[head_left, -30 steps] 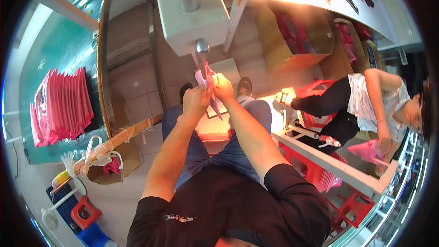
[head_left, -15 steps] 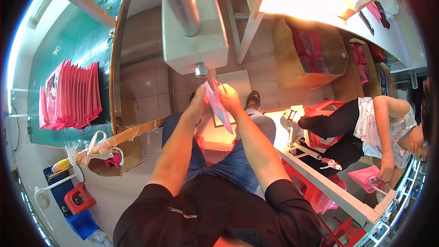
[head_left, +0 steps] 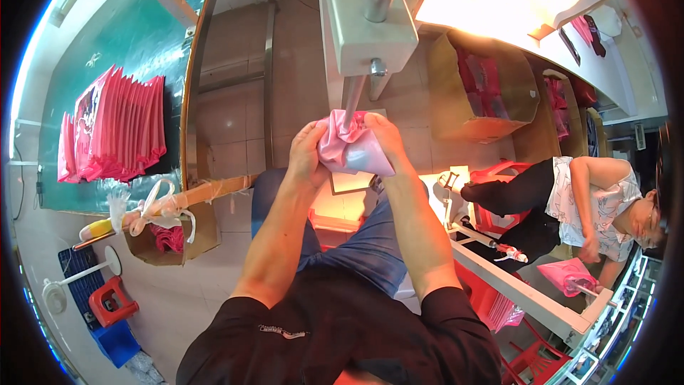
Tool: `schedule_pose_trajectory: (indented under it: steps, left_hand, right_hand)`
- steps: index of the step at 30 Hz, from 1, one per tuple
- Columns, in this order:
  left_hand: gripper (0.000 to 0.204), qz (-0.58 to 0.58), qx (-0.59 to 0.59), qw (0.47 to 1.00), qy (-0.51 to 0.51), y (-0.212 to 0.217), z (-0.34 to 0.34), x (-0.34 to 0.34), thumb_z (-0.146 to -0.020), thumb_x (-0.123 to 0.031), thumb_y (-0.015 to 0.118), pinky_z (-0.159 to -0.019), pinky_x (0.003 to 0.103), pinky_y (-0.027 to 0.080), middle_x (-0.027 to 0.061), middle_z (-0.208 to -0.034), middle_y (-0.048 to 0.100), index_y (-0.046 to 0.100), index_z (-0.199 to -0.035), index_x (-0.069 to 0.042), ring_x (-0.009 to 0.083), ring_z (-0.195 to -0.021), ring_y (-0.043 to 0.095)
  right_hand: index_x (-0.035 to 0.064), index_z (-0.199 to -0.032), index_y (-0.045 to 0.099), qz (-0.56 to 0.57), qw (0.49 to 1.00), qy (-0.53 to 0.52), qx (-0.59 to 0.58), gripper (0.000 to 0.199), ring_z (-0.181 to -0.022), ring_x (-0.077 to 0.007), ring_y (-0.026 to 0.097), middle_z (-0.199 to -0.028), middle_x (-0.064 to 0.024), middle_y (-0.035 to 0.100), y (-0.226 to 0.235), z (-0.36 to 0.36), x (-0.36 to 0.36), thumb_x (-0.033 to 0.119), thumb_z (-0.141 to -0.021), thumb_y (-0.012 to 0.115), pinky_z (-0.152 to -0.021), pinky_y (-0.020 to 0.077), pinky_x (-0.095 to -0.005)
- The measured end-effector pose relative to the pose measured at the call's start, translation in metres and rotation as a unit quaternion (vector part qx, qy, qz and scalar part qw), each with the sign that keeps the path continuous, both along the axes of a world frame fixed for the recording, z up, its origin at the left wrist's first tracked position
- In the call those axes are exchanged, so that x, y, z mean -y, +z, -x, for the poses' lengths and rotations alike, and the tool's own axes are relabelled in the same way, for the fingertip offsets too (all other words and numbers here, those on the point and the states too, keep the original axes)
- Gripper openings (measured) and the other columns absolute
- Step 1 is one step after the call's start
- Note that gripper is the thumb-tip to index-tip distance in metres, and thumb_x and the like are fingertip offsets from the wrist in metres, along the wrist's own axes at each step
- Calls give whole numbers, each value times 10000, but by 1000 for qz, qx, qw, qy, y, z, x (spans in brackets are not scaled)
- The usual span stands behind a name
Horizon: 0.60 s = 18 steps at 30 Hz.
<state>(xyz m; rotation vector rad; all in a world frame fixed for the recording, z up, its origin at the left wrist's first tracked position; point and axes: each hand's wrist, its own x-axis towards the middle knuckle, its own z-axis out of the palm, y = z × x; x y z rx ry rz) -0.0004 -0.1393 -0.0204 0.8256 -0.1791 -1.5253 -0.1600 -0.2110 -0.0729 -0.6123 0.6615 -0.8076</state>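
A pink and pale plastic bag (head_left: 353, 153) hangs bunched around the tip of a thin metal rod (head_left: 354, 93). My left hand (head_left: 306, 151) grips its left side, with the fingers curled on the edge. On the opposite side my right hand (head_left: 385, 137) holds the bag, its thumb lying along the top. The rod juts toward me from below a white metal block (head_left: 377, 50), and its end is hidden in the folds of the bag.
Pink folded bags (head_left: 114, 128) stand in a row on the green table (head_left: 121, 50) at left. A wrapped wooden pole (head_left: 199, 196) sticks out below it. Cardboard boxes (head_left: 477, 125) stand at right. A seated co-worker (head_left: 598, 199) handles a pink bag (head_left: 566, 274) beside a white beam (head_left: 524, 292).
The bag has turned from a narrow, edge-on shape to a wide, spread one, and my hands have moved apart. The block and rod appear further right. The co-worker's one hand has lifted from their bag.
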Motion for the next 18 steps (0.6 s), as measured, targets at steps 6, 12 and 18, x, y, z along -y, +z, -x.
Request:
schedule_pose_trajectory:
  steps: [6, 12, 18]
  left_hand:
    - [166, 86, 60, 992, 77, 79, 4, 14, -972, -134, 537, -727, 301, 561, 92, -945, 658, 599, -1037, 5, 155, -817, 655]
    - [136, 119, 100, 983, 99, 133, 6, 9, -959, -105, 557, -689, 286, 562, 82, -938, 663, 602, -1034, -1, 136, -801, 651]
    - [136, 126, 99, 980, 117, 152, 2, -4, -965, -89, 534, -728, 276, 541, 84, -942, 652, 598, -1026, 15, 145, -815, 645]
  right_hand:
    - [31, -997, 636, 26, 990, -126, -64, 206, -724, -118, 627, -829, -24, 641, 122, -10, 3, 222, -990, 558, -662, 526, -277]
    - [29, -890, 643, 69, 980, -189, -10, 168, -579, -72, 503, -723, 5, 575, 204, -25, 3, 148, -971, 557, -487, 413, -245]
    - [37, -808, 658, 240, 940, -167, -178, 201, -589, -46, 453, -676, 39, 528, 218, -32, -12, 140, -960, 575, -522, 375, -237]
